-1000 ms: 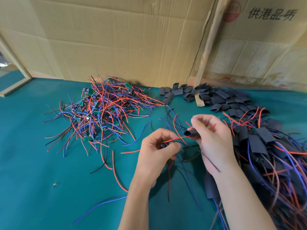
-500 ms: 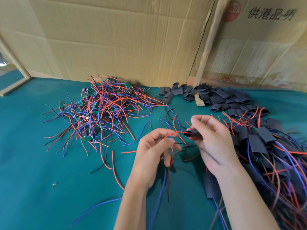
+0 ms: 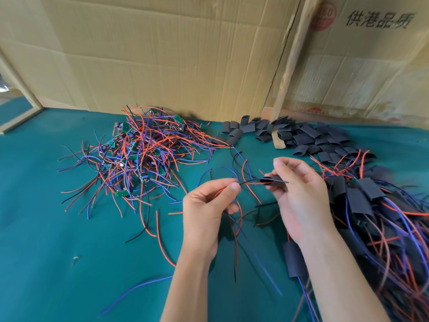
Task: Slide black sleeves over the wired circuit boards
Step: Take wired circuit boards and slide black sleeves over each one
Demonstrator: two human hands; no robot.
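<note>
Black sleeve [image 3: 272, 180] pinched in raised right hand [image 3: 299, 201], left hand [image 3: 206, 208] fingers pinching wires [image 3: 249, 181] entering it

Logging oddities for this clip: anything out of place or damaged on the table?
One small thing: a wooden strip lies among the loose black sleeves. Otherwise nothing looks damaged or spilled; the heaps are messy but sorted.

Bare green table [image 3: 41, 228] is left open at near left; passage is blocked far left by tangled wired boards [image 3: 139, 159], right by sleeved boards [image 3: 371, 217].
</note>
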